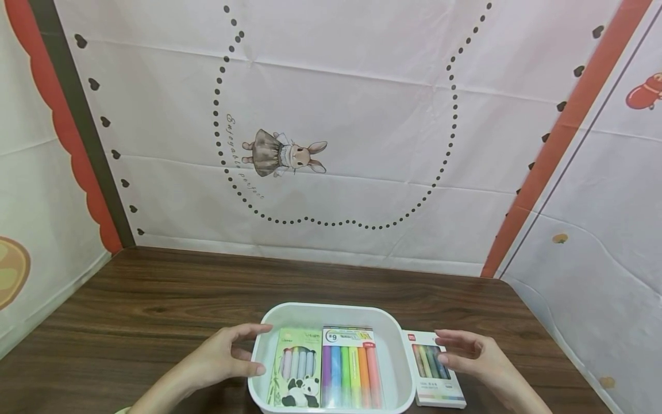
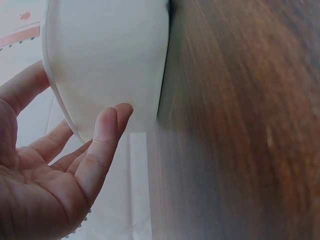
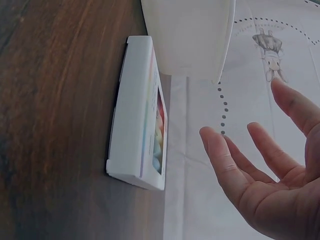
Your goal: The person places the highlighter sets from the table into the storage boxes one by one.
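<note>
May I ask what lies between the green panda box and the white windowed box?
In the head view: a flat pack of coloured sticks, then the white tray's floor and wall.

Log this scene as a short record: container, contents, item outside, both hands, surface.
Container: white tray
Contents: green panda box, left; multicolored pack, right
Outside: white windowed box, lying flat to the tray's right
Left hand: at the tray's left rim; contact unclear
Right hand: above the white windowed box, not touching it
Surface: dark wood-grain table
</note>
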Motion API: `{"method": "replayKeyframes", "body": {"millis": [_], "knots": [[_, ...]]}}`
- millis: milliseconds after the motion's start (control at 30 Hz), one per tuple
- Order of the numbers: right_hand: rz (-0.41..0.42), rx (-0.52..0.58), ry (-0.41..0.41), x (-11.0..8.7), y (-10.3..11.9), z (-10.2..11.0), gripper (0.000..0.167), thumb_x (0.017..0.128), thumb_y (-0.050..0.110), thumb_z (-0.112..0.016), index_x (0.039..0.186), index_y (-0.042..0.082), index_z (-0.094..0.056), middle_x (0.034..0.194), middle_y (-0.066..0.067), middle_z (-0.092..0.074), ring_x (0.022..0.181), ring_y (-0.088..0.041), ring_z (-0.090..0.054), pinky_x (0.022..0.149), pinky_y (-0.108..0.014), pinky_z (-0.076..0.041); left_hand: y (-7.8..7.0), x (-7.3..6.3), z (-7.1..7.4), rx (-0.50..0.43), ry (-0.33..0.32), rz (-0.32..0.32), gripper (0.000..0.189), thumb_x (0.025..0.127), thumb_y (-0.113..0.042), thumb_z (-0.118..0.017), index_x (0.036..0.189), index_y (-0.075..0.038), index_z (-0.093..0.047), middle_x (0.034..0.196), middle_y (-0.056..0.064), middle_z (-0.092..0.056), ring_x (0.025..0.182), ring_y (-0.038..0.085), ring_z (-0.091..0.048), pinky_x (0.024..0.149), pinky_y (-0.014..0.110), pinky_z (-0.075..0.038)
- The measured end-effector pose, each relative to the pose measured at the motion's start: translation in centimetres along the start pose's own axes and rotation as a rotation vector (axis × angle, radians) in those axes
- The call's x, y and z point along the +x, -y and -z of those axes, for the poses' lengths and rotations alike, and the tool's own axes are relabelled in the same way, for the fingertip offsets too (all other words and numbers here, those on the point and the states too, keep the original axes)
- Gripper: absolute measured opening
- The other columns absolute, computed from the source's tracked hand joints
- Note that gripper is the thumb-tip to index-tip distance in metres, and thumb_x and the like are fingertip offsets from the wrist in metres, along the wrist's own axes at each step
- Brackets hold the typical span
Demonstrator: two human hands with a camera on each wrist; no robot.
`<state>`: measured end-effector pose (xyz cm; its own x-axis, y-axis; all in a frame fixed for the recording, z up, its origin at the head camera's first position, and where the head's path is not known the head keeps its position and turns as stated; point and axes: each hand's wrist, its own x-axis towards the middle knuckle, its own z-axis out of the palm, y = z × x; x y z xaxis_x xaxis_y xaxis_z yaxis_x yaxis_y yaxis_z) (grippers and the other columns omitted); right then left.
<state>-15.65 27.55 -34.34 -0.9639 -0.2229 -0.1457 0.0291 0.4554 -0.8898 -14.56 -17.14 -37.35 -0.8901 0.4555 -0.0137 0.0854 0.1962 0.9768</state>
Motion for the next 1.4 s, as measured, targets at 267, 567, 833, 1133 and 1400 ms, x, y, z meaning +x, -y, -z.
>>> {"method": "replayKeyframes", "body": {"millis": [267, 567, 833, 1133, 1400], "knots": [[-0.015, -0.035, -0.034, -0.2, -0.4, 0.1, 0.055, 0.084, 0.021, -0.065, 0.126, -0.008, -0.046, 0.118, -0.023, -0.056, 0.105, -0.029, -0.056, 0.083, -0.044, -0.049, 0.1, 0.0, 0.0, 0.007, -0.007, 0.002, 0.073, 0.073, -0.011, -0.075, 0.132, 0.009, -0.037, 0.129, 0.041, -0.033, 0.090, 0.030, -0.063, 0.070, 0.034, -0.055], [-0.022, -0.054, -0.049, -0.1, -0.8, 0.2, 0.056, 0.083, 0.021, -0.066, 0.126, -0.010, -0.046, 0.118, -0.024, -0.056, 0.105, -0.030, -0.056, 0.082, -0.042, -0.050, -0.1, 0.0, -0.1, 0.006, -0.009, 0.001, 0.072, 0.074, -0.010, -0.075, 0.133, 0.008, -0.038, 0.128, 0.040, -0.033, 0.090, 0.031, -0.063, 0.069, 0.034, -0.055], [-0.002, -0.026, -0.026, 0.0, -1.3, 0.4, 0.058, 0.083, 0.017, -0.067, 0.126, -0.013, -0.043, 0.117, -0.025, -0.056, 0.099, -0.024, -0.060, 0.080, -0.036, -0.051, -0.1, 0.0, 0.0, 0.006, -0.003, 0.004, 0.072, 0.074, -0.011, -0.075, 0.133, 0.008, -0.037, 0.128, 0.041, -0.033, 0.091, 0.032, -0.063, 0.069, 0.034, -0.055], [0.007, -0.044, -0.009, 0.2, -1.7, 0.7, 0.057, 0.083, 0.018, -0.066, 0.126, -0.013, -0.043, 0.117, -0.026, -0.055, 0.100, -0.026, -0.059, 0.078, -0.035, -0.052, 0.0, 0.1, 0.0, -0.020, 0.018, -0.004, 0.073, 0.075, -0.010, -0.074, 0.133, 0.010, -0.035, 0.123, 0.037, -0.041, 0.091, 0.032, -0.063, 0.070, 0.035, -0.055], [0.010, -0.058, 0.020, 0.3, -2.2, 1.0, 0.057, 0.083, 0.017, -0.066, 0.125, -0.015, -0.043, 0.113, -0.024, -0.057, 0.099, -0.028, -0.058, 0.076, -0.035, -0.053, 0.1, 0.1, 0.0, -0.048, 0.036, -0.010, 0.074, 0.076, -0.009, -0.073, 0.134, 0.011, -0.032, 0.117, 0.028, -0.049, 0.090, 0.031, -0.064, 0.070, 0.035, -0.055]]}}
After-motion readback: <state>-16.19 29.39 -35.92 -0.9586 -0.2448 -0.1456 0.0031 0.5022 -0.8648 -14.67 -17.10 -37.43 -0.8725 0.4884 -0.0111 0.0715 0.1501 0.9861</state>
